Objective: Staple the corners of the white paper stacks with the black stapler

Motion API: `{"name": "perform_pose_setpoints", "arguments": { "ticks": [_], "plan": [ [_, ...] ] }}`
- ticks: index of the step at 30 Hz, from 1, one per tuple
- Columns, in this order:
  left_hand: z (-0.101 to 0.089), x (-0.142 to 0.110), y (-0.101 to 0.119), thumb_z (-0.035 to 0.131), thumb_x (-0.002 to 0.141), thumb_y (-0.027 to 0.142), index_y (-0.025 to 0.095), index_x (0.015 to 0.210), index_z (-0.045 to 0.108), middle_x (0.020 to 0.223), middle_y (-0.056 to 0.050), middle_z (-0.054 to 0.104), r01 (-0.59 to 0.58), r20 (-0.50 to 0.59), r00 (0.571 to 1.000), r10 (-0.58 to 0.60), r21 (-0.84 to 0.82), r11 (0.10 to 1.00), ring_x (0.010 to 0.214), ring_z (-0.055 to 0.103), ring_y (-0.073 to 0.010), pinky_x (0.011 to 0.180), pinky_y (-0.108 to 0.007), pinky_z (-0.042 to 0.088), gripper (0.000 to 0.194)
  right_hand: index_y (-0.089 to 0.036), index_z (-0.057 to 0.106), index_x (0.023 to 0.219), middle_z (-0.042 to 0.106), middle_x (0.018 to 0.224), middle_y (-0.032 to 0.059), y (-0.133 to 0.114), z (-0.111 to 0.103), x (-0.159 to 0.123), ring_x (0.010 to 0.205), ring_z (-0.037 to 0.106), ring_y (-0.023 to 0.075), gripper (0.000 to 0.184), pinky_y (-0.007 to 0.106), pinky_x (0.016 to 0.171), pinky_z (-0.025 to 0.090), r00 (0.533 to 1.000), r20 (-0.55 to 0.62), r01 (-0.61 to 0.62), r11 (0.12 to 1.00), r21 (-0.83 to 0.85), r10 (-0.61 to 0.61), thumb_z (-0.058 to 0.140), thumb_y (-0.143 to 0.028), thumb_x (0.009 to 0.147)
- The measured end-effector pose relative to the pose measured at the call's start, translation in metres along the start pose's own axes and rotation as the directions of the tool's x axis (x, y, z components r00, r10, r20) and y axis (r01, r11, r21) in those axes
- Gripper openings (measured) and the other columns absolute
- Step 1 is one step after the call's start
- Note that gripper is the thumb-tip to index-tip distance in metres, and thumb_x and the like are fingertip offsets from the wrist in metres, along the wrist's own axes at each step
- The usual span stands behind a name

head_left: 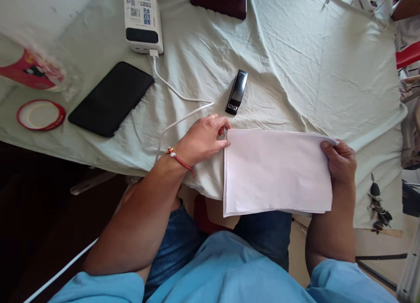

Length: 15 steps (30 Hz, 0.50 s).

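A thin stack of white paper sheets (278, 171) lies at the table's front edge, its near part sticking out over my lap. My right hand (341, 160) grips the far right corner, thumb on top and fingers underneath. At the far left corner, my left hand (206, 136) has its bent fingers and thumb closed against the edge of the sheets; the exact contact of the fingertips is partly hidden. The left edges of the sheets are slightly uneven. Just beyond that corner rests a black stapler (237, 92), touched by neither hand.
On the pale green tablecloth (295, 75) lie a black phone (111, 98), a white power bank (143, 20) with a white cable (183, 97), a red tape roll (59, 119) and a wrapped red package (33, 71). A dark red box (219, 1) stands behind; keys (379, 209) lie right.
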<state>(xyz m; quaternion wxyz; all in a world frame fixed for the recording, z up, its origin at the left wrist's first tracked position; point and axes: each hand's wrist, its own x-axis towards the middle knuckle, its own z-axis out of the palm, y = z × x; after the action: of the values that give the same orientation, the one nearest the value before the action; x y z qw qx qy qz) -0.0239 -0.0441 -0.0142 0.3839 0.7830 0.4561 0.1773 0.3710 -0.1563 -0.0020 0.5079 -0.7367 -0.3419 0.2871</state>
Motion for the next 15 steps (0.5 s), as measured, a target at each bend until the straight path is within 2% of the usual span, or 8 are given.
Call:
{"name": "perform_pose_setpoints", "arguments": {
  "ticks": [3, 8, 12, 15],
  "plan": [
    [-0.001, 0.000, -0.001, 0.081, 0.078, 0.015, 0.019, 0.097, 0.072, 0.090, -0.001, 0.066, 0.021, -0.006, 1.000, -0.021, -0.029, 0.999, 0.079, 0.061, -0.0172, 0.081, -0.034, 0.050, 0.022, -0.021, 0.072, 0.072, 0.058, 0.067, -0.0047, 0.005, 0.000, 0.005, 0.063, 0.044, 0.0089, 0.059, 0.023, 0.056, 0.037, 0.998, -0.008, 0.055, 0.998, -0.019, -0.055, 0.105, -0.065, 0.049],
    [-0.002, 0.000, -0.001, 0.083, 0.081, 0.022, 0.017, 0.096, 0.072, 0.088, -0.001, 0.067, 0.033, 0.013, 0.999, -0.032, -0.058, 0.998, 0.080, 0.062, -0.0173, 0.079, -0.033, 0.049, 0.019, -0.020, 0.070, 0.073, 0.058, 0.067, -0.0047, 0.008, 0.004, 0.009, 0.064, 0.042, 0.0092, 0.059, 0.025, 0.059, 0.036, 0.999, 0.033, 0.028, 0.999, -0.015, -0.028, 0.104, -0.064, 0.051],
    [-0.003, -0.001, 0.001, 0.081, 0.080, 0.019, 0.018, 0.096, 0.074, 0.086, 0.000, 0.067, 0.014, -0.003, 1.000, -0.015, -0.093, 0.996, 0.077, 0.060, -0.0155, 0.076, -0.031, 0.048, 0.018, -0.021, 0.068, 0.072, 0.056, 0.067, -0.0050, 0.008, 0.006, 0.010, 0.065, 0.041, 0.0097, 0.059, 0.026, 0.060, 0.036, 0.998, 0.035, 0.047, 0.998, -0.032, -0.046, 0.103, -0.064, 0.053],
    [-0.004, -0.001, 0.002, 0.080, 0.078, 0.018, 0.018, 0.088, 0.072, 0.084, 0.000, 0.069, 0.021, 0.002, 1.000, -0.021, -0.146, 0.989, 0.073, 0.059, -0.0141, 0.074, -0.030, 0.047, 0.013, -0.021, 0.067, 0.072, 0.056, 0.067, -0.0051, 0.009, 0.006, 0.013, 0.065, 0.042, 0.0099, 0.061, 0.026, 0.060, 0.036, 0.999, 0.021, 0.049, 0.998, -0.032, -0.049, 0.103, -0.065, 0.050]
  ]
}}
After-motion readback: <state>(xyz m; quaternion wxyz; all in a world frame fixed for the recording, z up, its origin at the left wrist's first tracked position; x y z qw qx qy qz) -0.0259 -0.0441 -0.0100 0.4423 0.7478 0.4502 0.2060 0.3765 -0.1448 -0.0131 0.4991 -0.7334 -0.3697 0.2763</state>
